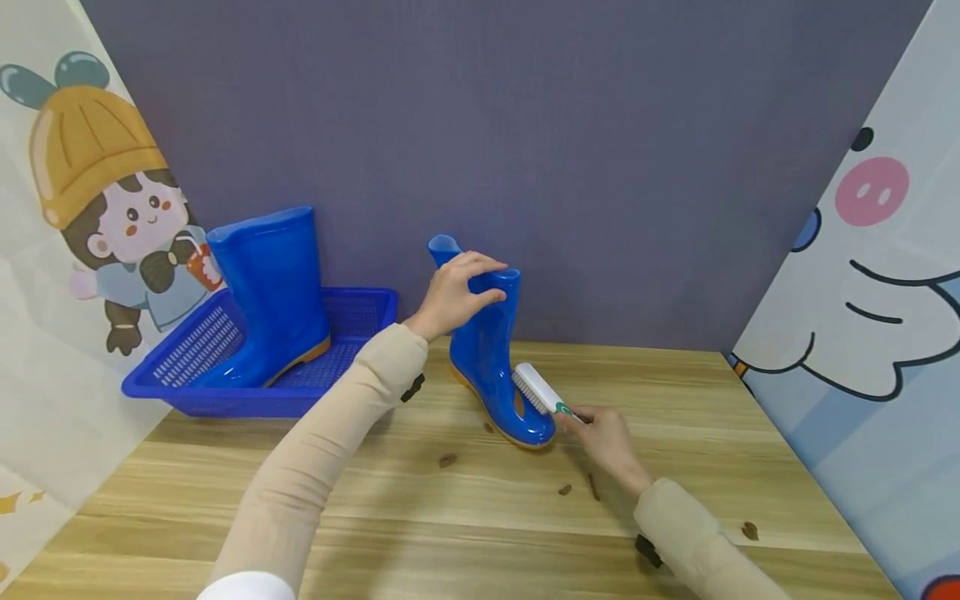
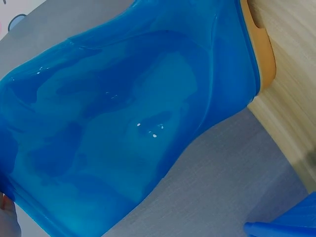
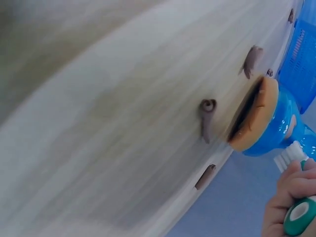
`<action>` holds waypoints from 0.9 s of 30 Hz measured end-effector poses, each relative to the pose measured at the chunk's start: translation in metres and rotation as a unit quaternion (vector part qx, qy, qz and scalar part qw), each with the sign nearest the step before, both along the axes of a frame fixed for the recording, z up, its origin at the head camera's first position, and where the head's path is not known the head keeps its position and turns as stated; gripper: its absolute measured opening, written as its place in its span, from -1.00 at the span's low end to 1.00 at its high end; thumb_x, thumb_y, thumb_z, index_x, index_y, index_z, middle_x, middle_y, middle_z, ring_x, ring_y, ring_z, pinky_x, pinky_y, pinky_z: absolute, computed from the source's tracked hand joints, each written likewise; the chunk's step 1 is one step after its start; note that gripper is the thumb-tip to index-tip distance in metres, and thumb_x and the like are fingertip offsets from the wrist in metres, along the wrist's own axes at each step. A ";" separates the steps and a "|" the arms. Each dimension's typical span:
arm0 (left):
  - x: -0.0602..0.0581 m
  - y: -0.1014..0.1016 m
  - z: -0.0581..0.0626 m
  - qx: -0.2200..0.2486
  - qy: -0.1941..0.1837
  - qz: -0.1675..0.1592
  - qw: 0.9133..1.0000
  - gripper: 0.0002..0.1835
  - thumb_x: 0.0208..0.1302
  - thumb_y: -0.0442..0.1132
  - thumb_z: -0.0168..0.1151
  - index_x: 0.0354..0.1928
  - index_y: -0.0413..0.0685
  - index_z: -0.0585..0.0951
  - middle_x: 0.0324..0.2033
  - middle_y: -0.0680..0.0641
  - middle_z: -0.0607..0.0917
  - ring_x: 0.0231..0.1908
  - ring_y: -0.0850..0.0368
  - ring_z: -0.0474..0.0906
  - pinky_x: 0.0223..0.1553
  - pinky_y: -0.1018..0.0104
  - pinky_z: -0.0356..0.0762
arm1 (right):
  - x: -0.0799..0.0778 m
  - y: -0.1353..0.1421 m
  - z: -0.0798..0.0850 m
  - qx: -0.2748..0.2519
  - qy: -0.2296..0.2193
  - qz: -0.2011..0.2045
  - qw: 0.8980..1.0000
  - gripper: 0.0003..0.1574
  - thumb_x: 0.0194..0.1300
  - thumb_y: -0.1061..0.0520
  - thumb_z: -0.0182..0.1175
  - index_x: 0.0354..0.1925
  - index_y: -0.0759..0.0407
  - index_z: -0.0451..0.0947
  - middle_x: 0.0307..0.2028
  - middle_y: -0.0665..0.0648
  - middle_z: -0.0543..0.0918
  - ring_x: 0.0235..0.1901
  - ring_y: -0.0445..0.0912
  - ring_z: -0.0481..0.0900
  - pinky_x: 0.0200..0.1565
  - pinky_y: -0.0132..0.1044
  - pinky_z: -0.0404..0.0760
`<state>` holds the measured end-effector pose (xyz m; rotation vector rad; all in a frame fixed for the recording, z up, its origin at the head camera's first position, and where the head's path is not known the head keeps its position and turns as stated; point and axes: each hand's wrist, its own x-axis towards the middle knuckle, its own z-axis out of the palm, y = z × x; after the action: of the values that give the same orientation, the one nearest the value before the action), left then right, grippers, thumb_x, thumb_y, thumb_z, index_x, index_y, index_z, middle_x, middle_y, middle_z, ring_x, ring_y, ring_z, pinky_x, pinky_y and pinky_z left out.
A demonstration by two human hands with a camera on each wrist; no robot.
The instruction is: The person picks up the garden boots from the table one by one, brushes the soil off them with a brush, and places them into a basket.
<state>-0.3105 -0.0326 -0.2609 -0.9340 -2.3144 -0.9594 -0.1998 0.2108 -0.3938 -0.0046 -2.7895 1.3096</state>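
A blue rubber boot (image 1: 483, 350) with an orange sole stands on the wooden table, its toe toward the front right. My left hand (image 1: 459, 292) grips it by the top of the shaft. In the left wrist view the glossy shaft (image 2: 113, 108) fills most of the picture, with only a bit of the hand (image 2: 9, 219) at its rim. The right hand (image 1: 602, 437) holds a white scrub brush (image 1: 538, 387) by its green and white handle (image 3: 299, 217). Its bristles lie against the boot's instep, beside a brown patch (image 1: 519, 403).
At the left, a blue plastic basket (image 1: 262, 405) holds a second blue boot (image 1: 281, 275). Several brown bits, such as this curled piece (image 3: 207, 116), are scattered on the table (image 1: 450, 533). A grey panel (image 1: 585, 167) rises behind, with printed sheets on both sides.
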 end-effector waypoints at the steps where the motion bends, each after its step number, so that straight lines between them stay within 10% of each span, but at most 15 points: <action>1: 0.000 0.000 0.000 -0.002 0.000 0.000 1.000 -0.58 0.11 -0.12 0.30 0.04 -0.06 0.58 -0.03 -0.04 0.60 0.06 0.07 0.45 0.13 0.17 0.39 | -0.001 -0.001 0.000 0.002 0.000 0.000 1.000 -0.57 0.22 0.03 0.20 -0.06 0.31 0.58 -0.18 0.24 0.67 -0.36 -0.13 0.50 -0.39 -0.34 0.51; 16: 0.000 0.001 -0.001 -0.003 0.013 0.001 1.000 -0.59 0.12 -0.12 0.30 0.02 -0.06 0.58 -0.04 -0.05 0.61 0.07 0.07 0.44 0.17 0.17 0.36 | 0.007 -0.007 0.007 0.072 0.017 -0.003 0.997 -0.59 0.14 0.05 0.27 -0.09 0.29 0.61 -0.02 0.33 0.58 -0.67 -0.17 0.29 -0.66 -0.39 0.29; 27: -0.001 0.002 -0.003 -0.001 0.015 0.001 1.000 -0.59 0.12 -0.12 0.30 0.03 -0.05 0.58 -0.05 -0.04 0.61 0.06 0.08 0.44 0.16 0.18 0.36 | 0.016 0.001 0.009 0.121 0.052 0.015 0.991 -0.68 0.11 0.10 0.29 -0.18 0.25 0.66 -0.22 0.27 0.68 -0.49 -0.17 0.52 -0.51 -0.33 0.48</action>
<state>-0.3119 -0.0301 -0.2635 -0.9417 -2.2904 -0.9361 -0.1836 0.2120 -0.3846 0.1150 -2.8477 0.9392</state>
